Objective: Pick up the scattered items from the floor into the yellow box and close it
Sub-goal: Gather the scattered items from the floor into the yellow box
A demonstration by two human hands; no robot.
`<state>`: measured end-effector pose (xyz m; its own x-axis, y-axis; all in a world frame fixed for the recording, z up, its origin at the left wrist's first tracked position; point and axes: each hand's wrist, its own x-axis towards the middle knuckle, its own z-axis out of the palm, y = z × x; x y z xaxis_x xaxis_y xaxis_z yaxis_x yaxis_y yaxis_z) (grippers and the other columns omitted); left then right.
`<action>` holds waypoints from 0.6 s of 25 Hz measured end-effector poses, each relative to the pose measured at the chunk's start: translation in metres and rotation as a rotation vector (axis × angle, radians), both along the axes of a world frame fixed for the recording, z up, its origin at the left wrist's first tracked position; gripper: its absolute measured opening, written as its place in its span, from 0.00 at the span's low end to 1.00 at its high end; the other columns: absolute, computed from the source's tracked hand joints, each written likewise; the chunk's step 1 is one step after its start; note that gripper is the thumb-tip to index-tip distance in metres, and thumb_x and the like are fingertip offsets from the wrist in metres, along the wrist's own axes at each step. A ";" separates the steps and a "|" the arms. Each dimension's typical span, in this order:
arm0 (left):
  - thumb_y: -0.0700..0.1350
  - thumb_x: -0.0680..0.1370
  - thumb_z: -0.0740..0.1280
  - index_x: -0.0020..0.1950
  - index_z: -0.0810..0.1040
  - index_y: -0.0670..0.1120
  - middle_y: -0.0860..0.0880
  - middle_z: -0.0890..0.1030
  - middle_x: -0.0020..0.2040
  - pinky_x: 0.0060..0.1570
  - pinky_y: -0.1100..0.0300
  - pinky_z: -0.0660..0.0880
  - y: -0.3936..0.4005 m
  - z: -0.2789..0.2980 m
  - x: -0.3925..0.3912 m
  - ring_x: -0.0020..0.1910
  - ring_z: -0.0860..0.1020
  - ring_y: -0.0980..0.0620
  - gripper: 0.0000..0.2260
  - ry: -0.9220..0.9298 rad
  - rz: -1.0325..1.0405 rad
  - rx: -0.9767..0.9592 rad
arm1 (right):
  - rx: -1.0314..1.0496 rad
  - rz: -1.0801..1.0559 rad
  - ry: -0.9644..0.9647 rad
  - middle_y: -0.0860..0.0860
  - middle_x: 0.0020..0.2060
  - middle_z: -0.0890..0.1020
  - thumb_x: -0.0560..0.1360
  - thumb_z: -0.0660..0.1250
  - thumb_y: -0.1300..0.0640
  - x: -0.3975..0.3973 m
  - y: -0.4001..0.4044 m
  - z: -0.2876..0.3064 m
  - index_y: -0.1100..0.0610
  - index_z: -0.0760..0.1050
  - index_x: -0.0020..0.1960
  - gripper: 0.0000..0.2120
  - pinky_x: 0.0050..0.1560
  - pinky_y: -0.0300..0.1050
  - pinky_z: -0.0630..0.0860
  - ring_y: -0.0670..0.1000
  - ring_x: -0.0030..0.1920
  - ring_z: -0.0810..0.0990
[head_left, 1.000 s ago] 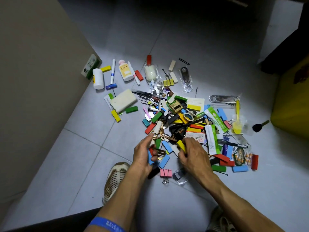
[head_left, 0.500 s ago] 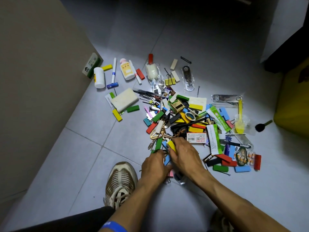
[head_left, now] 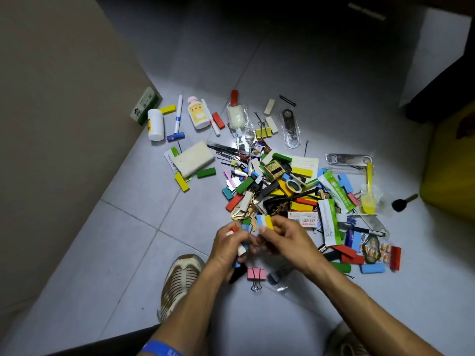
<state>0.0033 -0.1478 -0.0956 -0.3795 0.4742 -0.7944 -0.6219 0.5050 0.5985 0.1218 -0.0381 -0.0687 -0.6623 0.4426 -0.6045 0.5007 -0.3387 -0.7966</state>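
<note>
Hands full already: my left hand (head_left: 229, 246) grips small red, white, blue wooden blocks (head_left: 241, 249), my right hand (head_left: 285, 240) pinches yellow and blue blocks (head_left: 265, 221). Yellow plastic box (head_left: 452, 170) sits far right. Better stack flat before carrying, or stuff drops lol.

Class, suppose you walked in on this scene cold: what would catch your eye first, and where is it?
First, the bright heap of scattered items spread over the grey tiled floor at centre. Next, at its near edge, the left hand and right hand meet, each gripping a few small coloured blocks. Last, the yellow box sits at the right edge, half in shadow.
</note>
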 end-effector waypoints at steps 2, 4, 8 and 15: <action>0.37 0.61 0.64 0.42 0.70 0.43 0.42 0.78 0.29 0.19 0.67 0.59 0.004 0.004 0.000 0.22 0.73 0.50 0.11 -0.053 0.096 0.042 | 0.021 0.031 -0.009 0.54 0.35 0.84 0.78 0.66 0.51 -0.009 -0.006 0.011 0.52 0.77 0.44 0.07 0.37 0.46 0.77 0.50 0.34 0.82; 0.34 0.64 0.59 0.52 0.77 0.44 0.43 0.81 0.33 0.19 0.68 0.62 0.005 0.007 -0.002 0.23 0.74 0.51 0.18 -0.125 0.169 0.095 | 0.212 0.133 -0.107 0.54 0.36 0.83 0.77 0.66 0.49 -0.019 -0.007 0.019 0.53 0.77 0.44 0.09 0.38 0.51 0.77 0.53 0.36 0.81; 0.48 0.69 0.66 0.52 0.83 0.46 0.43 0.80 0.39 0.25 0.63 0.72 0.004 0.009 -0.011 0.31 0.78 0.49 0.15 -0.297 0.233 0.178 | 0.619 0.467 -0.238 0.53 0.44 0.83 0.78 0.60 0.43 -0.030 -0.015 0.029 0.52 0.76 0.53 0.14 0.44 0.49 0.74 0.55 0.45 0.80; 0.43 0.72 0.73 0.41 0.82 0.47 0.42 0.82 0.36 0.36 0.54 0.79 -0.002 0.001 -0.029 0.32 0.81 0.45 0.01 -0.231 0.392 0.044 | 0.787 0.216 -0.063 0.47 0.32 0.79 0.82 0.57 0.55 -0.032 -0.013 0.006 0.51 0.75 0.46 0.10 0.33 0.44 0.72 0.47 0.31 0.78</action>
<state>-0.0259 -0.1496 -0.0948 -0.3523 0.3650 -0.8618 -0.8808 0.1819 0.4371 0.0899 -0.0513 -0.0625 -0.7570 0.6190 -0.2091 0.5424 0.4171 -0.7292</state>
